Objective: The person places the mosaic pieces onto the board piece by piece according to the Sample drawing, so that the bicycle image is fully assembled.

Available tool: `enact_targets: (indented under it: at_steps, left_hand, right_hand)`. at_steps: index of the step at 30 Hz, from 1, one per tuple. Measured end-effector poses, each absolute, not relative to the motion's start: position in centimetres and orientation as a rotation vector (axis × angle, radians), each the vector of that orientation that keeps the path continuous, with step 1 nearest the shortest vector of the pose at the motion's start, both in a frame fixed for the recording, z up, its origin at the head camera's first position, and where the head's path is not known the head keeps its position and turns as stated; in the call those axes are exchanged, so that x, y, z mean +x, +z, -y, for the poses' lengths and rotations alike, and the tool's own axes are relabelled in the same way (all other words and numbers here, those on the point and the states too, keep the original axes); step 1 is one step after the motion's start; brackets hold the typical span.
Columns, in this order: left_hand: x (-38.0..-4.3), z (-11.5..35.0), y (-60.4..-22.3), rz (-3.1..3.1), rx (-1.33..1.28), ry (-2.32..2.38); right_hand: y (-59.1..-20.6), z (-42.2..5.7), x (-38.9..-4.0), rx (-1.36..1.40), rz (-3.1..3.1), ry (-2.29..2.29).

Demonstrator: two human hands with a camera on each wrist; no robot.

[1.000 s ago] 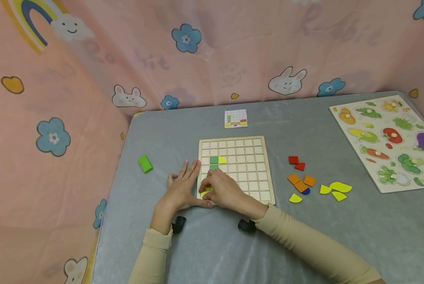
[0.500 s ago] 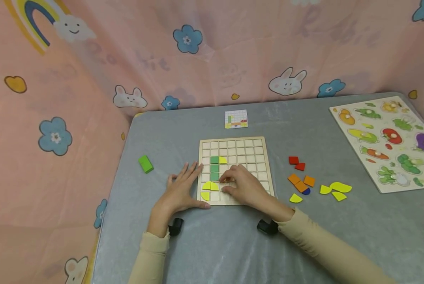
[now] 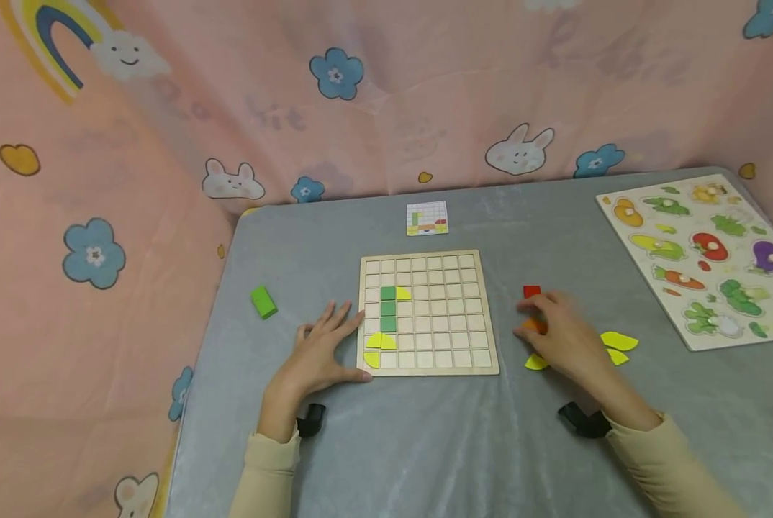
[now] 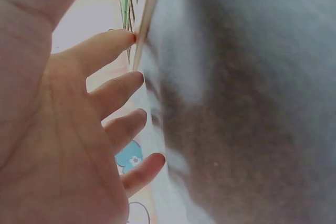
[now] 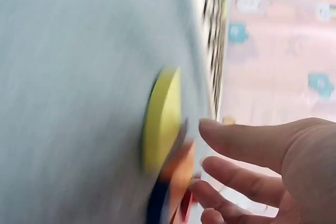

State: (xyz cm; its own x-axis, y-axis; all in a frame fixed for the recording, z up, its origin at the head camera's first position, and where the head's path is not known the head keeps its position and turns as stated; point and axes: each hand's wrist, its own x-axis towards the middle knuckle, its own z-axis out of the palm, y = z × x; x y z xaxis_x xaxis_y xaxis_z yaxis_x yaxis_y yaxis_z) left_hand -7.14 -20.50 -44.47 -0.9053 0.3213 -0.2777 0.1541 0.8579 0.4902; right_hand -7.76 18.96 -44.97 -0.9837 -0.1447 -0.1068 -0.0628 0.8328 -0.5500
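A wooden grid board (image 3: 429, 373) lies on the grey cloth. Green square tiles (image 3: 388, 309) form a column on it, with yellow rounded tiles (image 3: 388, 342) above right and below. My left hand (image 3: 314, 363) rests at the board's left edge, fingers spread and thumb by the near corner. Over the loose tiles on the right is my right hand (image 3: 568, 342), its thumb and fingers apart around an orange tile (image 3: 537, 326). The right wrist view shows a gap between thumb and fingers, beside a yellow tile (image 5: 163, 121) and a dark blue piece (image 5: 157, 203).
A small pattern card (image 3: 427, 218) lies behind the board. Left of the board is a bright green block (image 3: 264, 302). A red tile (image 3: 532, 291) and yellow leaf-shaped pieces (image 3: 620, 340) surround the right hand. A vegetable puzzle (image 3: 674, 237) lies far right.
My right hand has left the lower left of the board, uncovering green and yellow tiles, and moved right to the loose tiles. The left hand stays by the board's edge.
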Motion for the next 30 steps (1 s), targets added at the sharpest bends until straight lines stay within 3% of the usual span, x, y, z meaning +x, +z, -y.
enact_targets:
  at_steps: [5, 30]
  left_hand:
    - [-7.2, 20.5, -44.4, -2.701, 0.389, 0.689]
    - [-7.4, 20.1, -44.5, -2.68, 0.406, 0.714]
  right_hand:
    - [-45.4, -20.7, -7.5, -0.17, -2.914, -0.811]
    - [-44.8, -20.6, -4.8, -0.402, -2.807, -0.771]
